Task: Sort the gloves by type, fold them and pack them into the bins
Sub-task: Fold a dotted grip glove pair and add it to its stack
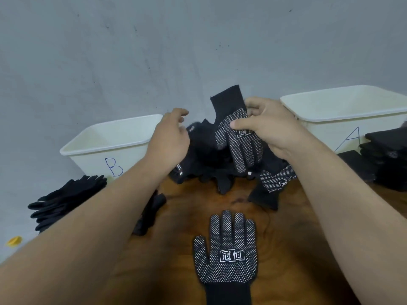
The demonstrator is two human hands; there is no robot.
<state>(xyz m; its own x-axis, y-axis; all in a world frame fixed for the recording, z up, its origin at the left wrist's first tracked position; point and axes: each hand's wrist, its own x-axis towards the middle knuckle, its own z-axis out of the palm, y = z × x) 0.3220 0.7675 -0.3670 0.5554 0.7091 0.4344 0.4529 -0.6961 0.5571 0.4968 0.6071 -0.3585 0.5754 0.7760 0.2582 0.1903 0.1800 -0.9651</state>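
**Right hand lifts a dotted glove over the heap; left hand hangs loose beside it**

At the far left edge a small yellow thing point(14, 241) lies blurred; what it is cannot be told. Next to it, plain black gloves point(66, 201) lie stacked with their fingers pointing left, just in front of the white bin marked B point(105, 150).

The left forearm reaches forward across the wooden table point(180, 256). The left hand point(169, 139) is back-up by bin B's right corner, above the left edge of the heap of gloves point(209, 166). Its fingers are loosely curled and hold nothing. Whether it touches the heap cannot be told. A dark glove point(152, 214) lies partly hidden under this forearm.

In the middle far part of the table, the raised glove point(235, 139) hangs over the heap, cuff up and fingers down, dotted side toward the camera. The right hand point(271, 128) pinches it, thumb across the dotted palm and fingers behind.

Near the camera, the flat glove point(226, 254) lies alone, dotted palm up, fingers pointing away. Another dotted glove point(275, 179) sprawls at the heap's right edge, under the right forearm.

Further right stands the white bin marked A point(343, 111), with folded gloves point(387, 155) stacked in front of its right end.
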